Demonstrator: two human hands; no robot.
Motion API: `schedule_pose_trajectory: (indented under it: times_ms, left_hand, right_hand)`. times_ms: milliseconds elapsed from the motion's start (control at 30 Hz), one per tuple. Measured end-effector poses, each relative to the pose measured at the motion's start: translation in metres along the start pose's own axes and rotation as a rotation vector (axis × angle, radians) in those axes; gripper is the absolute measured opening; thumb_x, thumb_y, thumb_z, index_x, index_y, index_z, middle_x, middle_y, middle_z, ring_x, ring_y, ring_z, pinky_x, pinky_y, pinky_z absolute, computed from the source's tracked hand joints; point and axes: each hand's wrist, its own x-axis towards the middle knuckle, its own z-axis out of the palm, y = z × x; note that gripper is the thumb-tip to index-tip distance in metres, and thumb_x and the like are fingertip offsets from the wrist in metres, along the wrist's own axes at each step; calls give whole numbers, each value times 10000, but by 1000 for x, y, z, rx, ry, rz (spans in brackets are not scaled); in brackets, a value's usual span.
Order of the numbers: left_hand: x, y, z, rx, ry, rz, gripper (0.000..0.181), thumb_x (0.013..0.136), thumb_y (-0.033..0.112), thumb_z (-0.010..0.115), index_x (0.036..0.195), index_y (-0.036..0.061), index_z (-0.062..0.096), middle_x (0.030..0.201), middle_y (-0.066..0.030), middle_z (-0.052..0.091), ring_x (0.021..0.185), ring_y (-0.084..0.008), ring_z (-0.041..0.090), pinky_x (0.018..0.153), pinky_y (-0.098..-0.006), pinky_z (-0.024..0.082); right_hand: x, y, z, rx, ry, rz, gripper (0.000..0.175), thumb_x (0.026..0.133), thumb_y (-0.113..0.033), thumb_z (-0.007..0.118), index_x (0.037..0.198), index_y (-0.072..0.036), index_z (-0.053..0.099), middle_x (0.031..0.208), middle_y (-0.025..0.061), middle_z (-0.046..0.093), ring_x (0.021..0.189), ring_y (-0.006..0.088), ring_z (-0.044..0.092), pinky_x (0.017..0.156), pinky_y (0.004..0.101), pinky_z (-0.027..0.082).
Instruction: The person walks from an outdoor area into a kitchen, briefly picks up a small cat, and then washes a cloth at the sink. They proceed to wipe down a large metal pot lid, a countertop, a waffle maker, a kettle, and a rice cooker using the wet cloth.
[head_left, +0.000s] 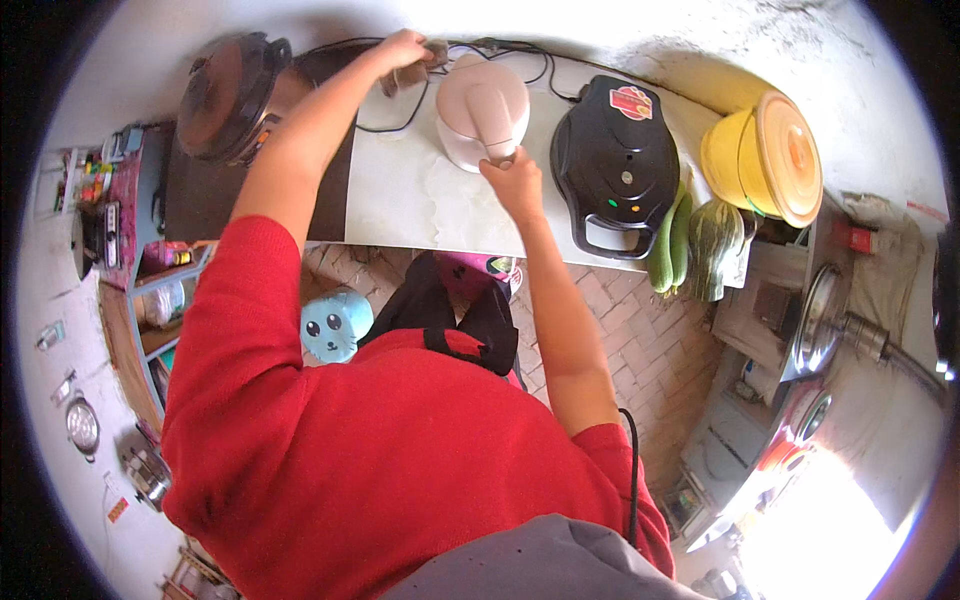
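Note:
A pink-lidded white jug-like appliance (483, 101), perhaps an electric kettle or soy milk maker, stands on the white-topped counter (405, 202). My right hand (515, 181) has its fingers closed around the near end of its handle. Farther back and to the left, my left hand (401, 51) grips a brownish cloth (411, 76), which is blurred and partly covered by the fingers. Black cables (397, 129) run along the wall beside that hand and behind the appliance.
At left, a dark pot with a lid (229, 97) sits on a dark board (196, 199). Right of the appliance are a black electric griddle (619, 165), green squashes (670, 247), a striped pumpkin (712, 244) and a yellow lidded tub (750, 157). A blue stool (334, 326) stands below.

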Motion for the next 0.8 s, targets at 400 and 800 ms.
schedule_pose_trajectory:
  times_ms: [400, 800]
  left_hand:
    - [-188, -38, 161, -671, 434, -329, 278, 795, 243, 667, 956, 17, 666, 863, -116, 664, 736, -203, 636, 696, -330, 495]
    - [-149, 50, 274, -186, 338, 495, 360, 764, 8, 601, 1116, 81, 589, 1214, -72, 523, 1133, -290, 513, 923, -396, 464]
  right_hand:
    - [19, -5, -6, 527, -291, 398, 372, 828, -368, 685, 1002, -42, 634, 837, 21, 556, 742, 107, 552, 619, 316, 561]
    - [88, -51, -21, 543, -383, 426, 303, 858, -347, 634, 976, -73, 579, 890, 32, 535, 857, 179, 559, 751, 434, 535]
